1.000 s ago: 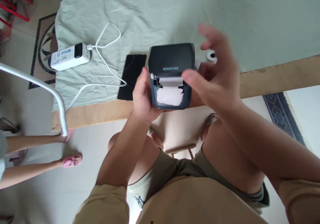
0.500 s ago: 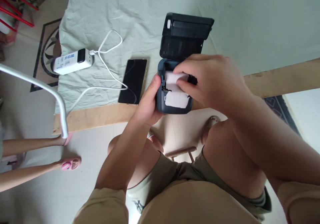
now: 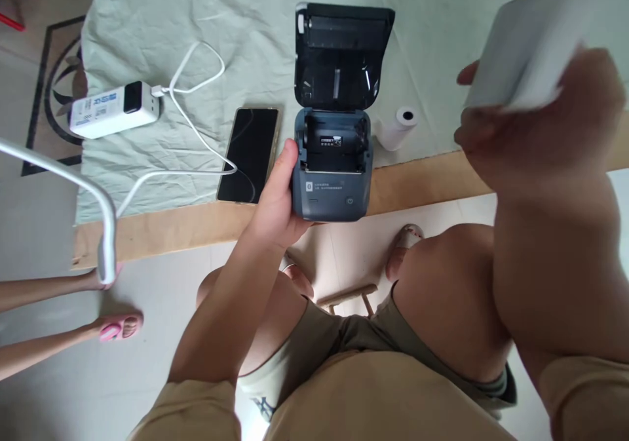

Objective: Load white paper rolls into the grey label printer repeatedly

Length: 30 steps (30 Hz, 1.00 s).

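Left hand (image 3: 278, 195) clasps the open printer (image 3: 334, 166); right hand (image 3: 535, 133), well apart, pinches white paper (image 3: 531, 48).

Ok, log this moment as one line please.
left hand: grips open printer | paper bay: no roll inside | right hand: raised, holding white paper | paper roll: on cloth

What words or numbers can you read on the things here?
None can be read.
Printer: small print on its front and a label inside the paper bay, too small.
Power bank: blue print on its white side, blurred.
Phone: screen dark, no text.
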Tool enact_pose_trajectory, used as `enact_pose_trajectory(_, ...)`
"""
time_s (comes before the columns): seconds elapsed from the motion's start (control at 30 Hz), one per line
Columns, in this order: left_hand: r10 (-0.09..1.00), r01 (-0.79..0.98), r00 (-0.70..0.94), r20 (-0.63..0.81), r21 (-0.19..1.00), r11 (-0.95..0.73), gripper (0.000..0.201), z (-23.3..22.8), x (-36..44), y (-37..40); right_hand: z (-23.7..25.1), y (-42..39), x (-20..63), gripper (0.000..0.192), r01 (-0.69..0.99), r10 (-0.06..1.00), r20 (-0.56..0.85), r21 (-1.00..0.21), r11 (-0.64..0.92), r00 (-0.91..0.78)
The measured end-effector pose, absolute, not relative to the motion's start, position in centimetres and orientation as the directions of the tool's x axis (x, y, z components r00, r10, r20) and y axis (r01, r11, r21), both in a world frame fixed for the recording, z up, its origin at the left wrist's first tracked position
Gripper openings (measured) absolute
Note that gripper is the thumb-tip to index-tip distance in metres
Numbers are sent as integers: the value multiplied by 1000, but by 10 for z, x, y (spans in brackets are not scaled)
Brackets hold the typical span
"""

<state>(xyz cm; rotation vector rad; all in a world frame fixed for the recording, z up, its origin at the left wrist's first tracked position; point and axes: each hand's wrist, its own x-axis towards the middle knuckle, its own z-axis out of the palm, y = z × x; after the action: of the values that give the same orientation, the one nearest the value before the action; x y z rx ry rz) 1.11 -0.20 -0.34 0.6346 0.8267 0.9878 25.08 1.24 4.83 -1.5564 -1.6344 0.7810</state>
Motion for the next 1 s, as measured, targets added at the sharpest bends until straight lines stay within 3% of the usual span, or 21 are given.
enact_pose_trajectory(0.03, 900, -456, 303, -313, 782, 425, 66, -2, 11, -2, 41, 19, 259, 50, 483, 996, 61, -875, 23, 63)
enact_pose_trajectory(0.1, 895, -450, 298, -333, 777, 440, 68, -1, 11, -2, 26, 31, 270, 28, 169, 964, -54, -980, -101, 261)
enact_pose_trajectory(0.17, 885, -447, 296, -360, 766, 462, 68, -2, 11, 0, 12, 39, 275, 11, 141, 941, 1, -989, -50, 337)
enact_pose_trajectory(0.27, 871, -437, 298, -390, 756, 487, 65, -2, 12, 2, 0, 39, 275, 12, 296, 927, 129, -955, 21, 351)
enact_pose_trajectory(0.37, 877, -436, 306, -371, 764, 475, 64, 1, 13, 2, -3, 36, 275, 23, 553, 914, 276, -830, 72, 296)
enact_pose_trajectory(0.47, 887, -420, 293, -357, 785, 455, 64, 6, 17, -1, -2, 37, 278, 35, 741, 938, 269, -671, 21, 218)
enact_pose_trajectory(0.53, 893, -416, 280, -353, 794, 444, 62, 8, 18, -1, 1, 36, 280, 42, 809, 965, 179, -586, -50, 189)
enact_pose_trajectory(0.6, 896, -428, 281, -345, 790, 439, 60, 8, 18, 0, 7, 30, 278, 53, 832, 967, 189, -554, -38, 170)
enact_pose_trajectory(0.67, 899, -449, 283, -333, 782, 431, 59, 7, 16, 1, 15, 19, 271, 54, 838, 927, 342, -542, 64, 150)
enact_pose_trajectory(0.73, 894, -465, 307, -326, 768, 439, 59, 5, 15, 1, 22, 8, 258, 41, 840, 873, 468, -522, 150, 135)
enact_pose_trajectory(0.9, 884, -437, 329, -332, 776, 454, 56, 8, 15, 0, 17, 3, 222, 47, 880, 939, 320, -402, 253, -124)
enact_pose_trajectory(1.0, 901, -414, 270, -339, 805, 426, 58, 11, 18, -1, 4, 13, 212, 46, 895, 963, 228, -385, 224, -142)
